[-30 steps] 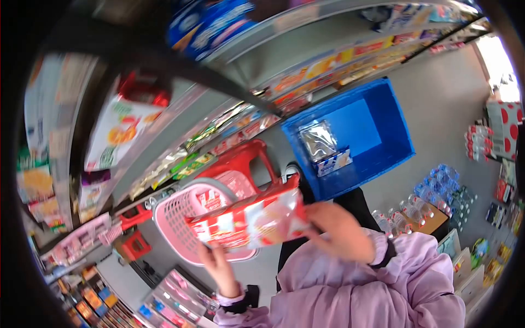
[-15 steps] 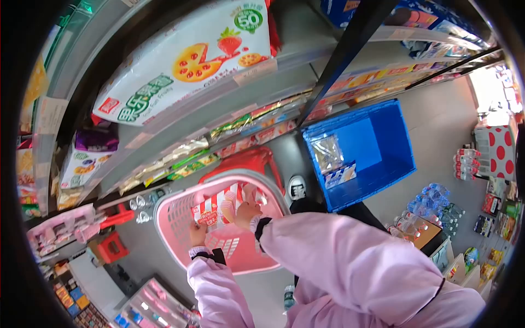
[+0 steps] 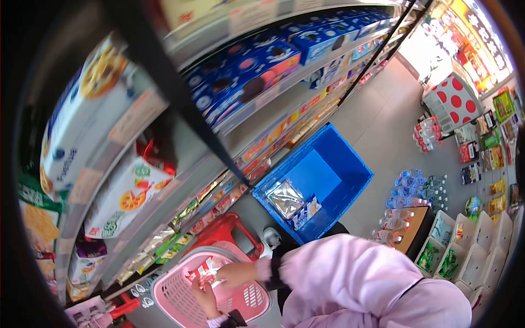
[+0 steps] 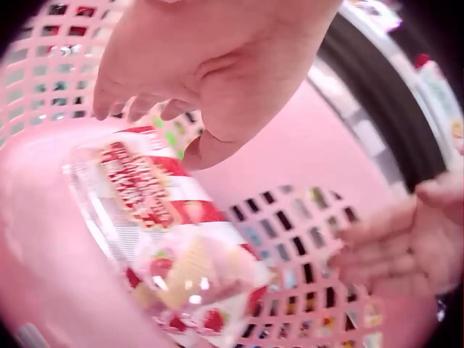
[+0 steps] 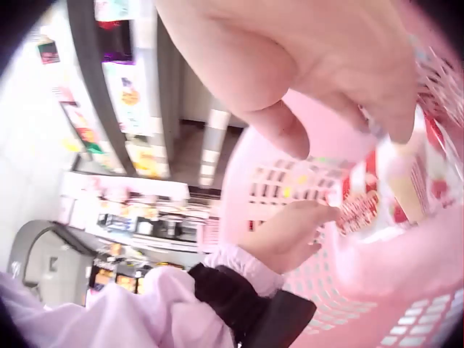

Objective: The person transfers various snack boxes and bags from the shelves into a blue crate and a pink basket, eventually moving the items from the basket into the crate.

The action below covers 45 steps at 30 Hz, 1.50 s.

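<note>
Shop, small grocery type. Left: tiered shelving with price-label strips (image 3: pixel 136 116), stocked with blue boxes (image 3: pixel 240 82) and white biscuit boxes (image 3: pixel 129 192). Near: one pink shopping basket (image 3: pixel 176 290). Right: bottled drinks (image 3: pixel 407 185) in groups on the floor, open bins (image 3: pixel 471 268) of small goods, bagged snacks (image 3: pixel 496 158) in rows. Far: bright opening, lettered signage (image 3: pixel 484 30).

Both hands (image 3: pixel 204 297) (image 3: pixel 236 274) lowered, near each other, fingers relaxed.
</note>
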Available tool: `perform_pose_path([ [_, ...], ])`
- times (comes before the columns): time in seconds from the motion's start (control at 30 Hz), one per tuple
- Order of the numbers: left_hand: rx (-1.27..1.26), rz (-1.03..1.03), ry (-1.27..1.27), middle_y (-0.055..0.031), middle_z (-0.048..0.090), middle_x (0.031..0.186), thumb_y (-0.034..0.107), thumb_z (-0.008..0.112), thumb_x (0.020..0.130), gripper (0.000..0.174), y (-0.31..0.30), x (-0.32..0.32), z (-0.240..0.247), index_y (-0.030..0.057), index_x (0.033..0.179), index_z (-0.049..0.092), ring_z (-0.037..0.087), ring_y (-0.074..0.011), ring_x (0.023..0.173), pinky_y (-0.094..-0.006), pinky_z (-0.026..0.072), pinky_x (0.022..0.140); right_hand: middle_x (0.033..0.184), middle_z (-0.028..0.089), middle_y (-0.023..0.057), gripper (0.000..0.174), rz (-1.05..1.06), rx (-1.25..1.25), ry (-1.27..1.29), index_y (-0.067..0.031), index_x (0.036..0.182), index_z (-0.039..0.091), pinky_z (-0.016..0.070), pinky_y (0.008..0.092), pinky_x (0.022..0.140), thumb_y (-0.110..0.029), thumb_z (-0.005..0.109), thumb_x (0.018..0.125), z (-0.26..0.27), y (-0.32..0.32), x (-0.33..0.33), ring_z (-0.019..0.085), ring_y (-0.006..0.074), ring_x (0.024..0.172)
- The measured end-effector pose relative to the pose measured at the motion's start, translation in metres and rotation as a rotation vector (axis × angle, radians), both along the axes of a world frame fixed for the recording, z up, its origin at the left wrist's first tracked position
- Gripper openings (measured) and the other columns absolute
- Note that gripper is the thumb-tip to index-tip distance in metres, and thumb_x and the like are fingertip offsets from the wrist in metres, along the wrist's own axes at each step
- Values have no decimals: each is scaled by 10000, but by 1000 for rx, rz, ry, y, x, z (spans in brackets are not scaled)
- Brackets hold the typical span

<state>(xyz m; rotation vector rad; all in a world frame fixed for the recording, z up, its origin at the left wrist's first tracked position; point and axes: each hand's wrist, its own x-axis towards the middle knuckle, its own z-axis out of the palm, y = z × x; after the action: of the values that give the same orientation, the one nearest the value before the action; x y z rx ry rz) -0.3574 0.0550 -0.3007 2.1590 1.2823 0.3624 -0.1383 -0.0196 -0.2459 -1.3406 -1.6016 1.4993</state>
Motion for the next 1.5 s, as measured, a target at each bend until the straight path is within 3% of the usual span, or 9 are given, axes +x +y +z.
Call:
perform_pose_path([
  [0.1,-482,-48,-319,-107,577,947,2,485,819,260,-33,111,93,-27,1077,487,565,-177,880,-256,439,772,905,604,130,265,-392,49,169,6,962,565,453,313,724,-216,508,827,44,-69,120,585,209,807],
  [0.2,-605,-345,-390,-104,595,952,32,491,843,233,-69,233,134,-16,1071,504,572,-157,902,-252,439,785,892,573,77,204,-874,190,-227,-16,971,570,470,290,712,-100,547,787,37,-137,251,574,166,781],
  [0.33,-617,-692,-385,-127,579,1029,80,517,848,300,-101,404,110,-38,1121,476,554,-154,965,-257,437,806,858,594,118,312,-1494,218,-304,9,1018,529,462,302,713,-75,557,719,36,-196,422,573,200,806],
  [0.53,-250,-476,-684,-185,539,997,118,579,788,420,-135,632,68,-62,1139,434,547,-237,894,-295,455,753,1003,551,245,515,-1635,407,-593,61,1133,441,415,333,837,-105,588,669,23,-206,608,533,323,996],
  [0.63,-254,-516,-593,-191,529,937,119,598,752,385,-129,682,53,-67,1061,464,521,-267,834,-342,438,713,1091,508,176,671,-1562,223,-356,37,1254,319,394,312,854,-65,593,650,20,-206,652,510,238,990],
  [1.0,124,-267,-551,-203,520,867,192,567,802,261,-150,696,64,-41,912,524,473,-337,785,-394,381,719,1147,493,122,550,-1393,454,-435,5,1220,388,378,282,854,-77,606,721,12,-222,693,470,194,1033],
  [1.17,31,-208,-677,-184,507,755,224,508,861,254,-182,668,96,-28,864,478,466,-294,673,-355,385,633,1087,514,56,402,-1387,523,-47,0,1193,401,365,241,867,-159,540,851,36,-264,640,480,124,998],
  [1.4,-272,-88,-465,-141,496,714,182,531,853,199,-219,449,60,-8,853,472,458,-238,617,-313,401,597,875,477,-16,379,-1304,99,76,5,1154,450,390,185,647,-83,579,808,20,-326,427,438,59,761],
  [1.5,-323,136,-334,-89,528,740,139,533,849,136,-212,311,77,7,835,505,476,-159,629,-268,395,568,1058,519,100,493,-1057,-31,-54,16,1177,439,449,273,710,-46,634,729,13,-328,310,512,148,817],
])
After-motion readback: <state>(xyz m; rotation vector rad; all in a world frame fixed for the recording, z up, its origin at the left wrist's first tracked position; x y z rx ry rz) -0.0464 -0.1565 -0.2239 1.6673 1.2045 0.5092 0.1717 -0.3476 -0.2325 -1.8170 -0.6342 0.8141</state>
